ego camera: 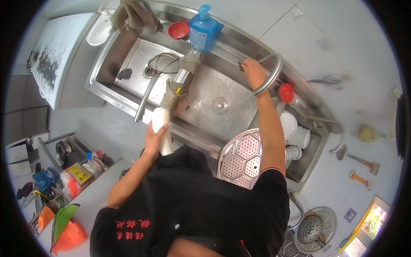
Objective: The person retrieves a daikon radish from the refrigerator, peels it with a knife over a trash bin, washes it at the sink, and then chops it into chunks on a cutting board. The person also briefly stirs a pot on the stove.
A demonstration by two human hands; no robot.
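Note:
My left hand (153, 140) grips a thick, peeled white root vegetable (162, 128), which looks like a white radish, at the front rim of the steel sink (199, 136). Across the right basin (205, 96), my right hand (254, 74) reaches to the back ledge. Its fingers are pinched at a small dark thing (240, 66) that I cannot make out. The curved steel tap (276, 72) arches over my right wrist. A round drain strainer (220, 105) sits in the basin floor, with small green scraps (188, 108) to its left.
Wet cloths (190, 62) drape the basin divider. A long-handled strainer (146, 99) rests across the left basin. A blue pump bottle (202, 33) and red bowl (178, 30) stand behind. At right are a perforated steel tray (239, 157), stacked white bowls (298, 136) and another red bowl (285, 92).

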